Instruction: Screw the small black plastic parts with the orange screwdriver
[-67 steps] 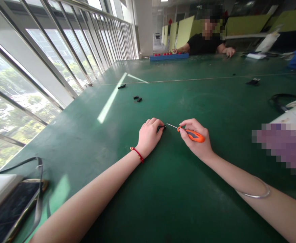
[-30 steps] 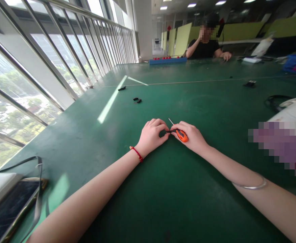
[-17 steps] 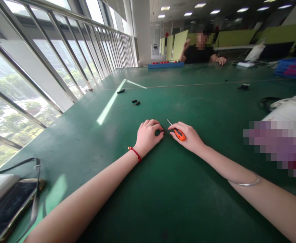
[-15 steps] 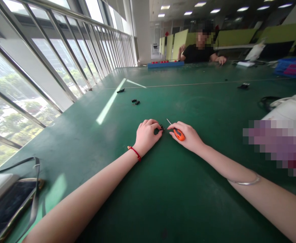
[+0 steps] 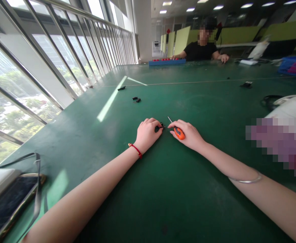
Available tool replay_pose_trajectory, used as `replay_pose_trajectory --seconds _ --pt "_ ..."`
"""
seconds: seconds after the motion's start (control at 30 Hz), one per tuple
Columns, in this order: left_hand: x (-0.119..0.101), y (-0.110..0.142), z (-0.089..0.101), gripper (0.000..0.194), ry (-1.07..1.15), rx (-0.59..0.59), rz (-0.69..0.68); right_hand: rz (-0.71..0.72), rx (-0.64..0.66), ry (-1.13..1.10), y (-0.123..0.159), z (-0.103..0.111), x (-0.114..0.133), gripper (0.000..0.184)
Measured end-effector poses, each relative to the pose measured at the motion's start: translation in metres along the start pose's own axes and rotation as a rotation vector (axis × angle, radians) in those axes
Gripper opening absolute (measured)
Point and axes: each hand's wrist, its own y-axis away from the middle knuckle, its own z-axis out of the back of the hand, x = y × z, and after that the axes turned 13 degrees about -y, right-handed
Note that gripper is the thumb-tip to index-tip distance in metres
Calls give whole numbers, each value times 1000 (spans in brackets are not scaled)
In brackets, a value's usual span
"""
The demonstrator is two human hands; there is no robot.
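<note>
My left hand (image 5: 148, 134) rests on the green table (image 5: 163, 189) with its fingers closed on a small black part (image 5: 159, 128). Most of that part is hidden by the fingers; only its dark end shows at the fingertips. Close by on the right, my right hand (image 5: 188, 133) is closed around a screwdriver (image 5: 179, 132) with an orange and dark grey handle. Its thin metal shaft points up and left, away from the black part. A narrow gap separates the fingertips of the two hands.
Small black pieces (image 5: 137, 100) lie farther up the table, with another black piece (image 5: 121, 88) behind them. A phone (image 5: 13, 199) lies at the lower left. A white bag (image 5: 292, 104) is on the right. Across the table a person (image 5: 201, 49) sits by a blue rack (image 5: 167, 62).
My right hand came to the black part with the screwdriver tilted up, touched its end, then drew slightly back. My left hand kept hold. The other person's hand lowered to the blue rack.
</note>
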Motion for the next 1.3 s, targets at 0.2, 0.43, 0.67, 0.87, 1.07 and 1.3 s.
replay_pose_trajectory --seconds 0.2,0.43,0.67,0.87,1.07,1.3 --pt "19 16 12 12 -1 -4 87 3 -2 0 1 -1 0 15" --pt "93 56 58 18 -227 -21 344 22 8 38 2 -2 -1 15" --pt "166 96 99 39 -386 95 798 21 30 24 1 -1 -1 16" --pt "188 106 108 38 -398 151 862 18 33 33 1 -1 -1 16" --pt "197 103 110 47 -367 90 980 23 23 40 1 -2 -4 15" --pt "204 106 110 44 -309 81 1030 31 20 40 2 -2 -4 15"
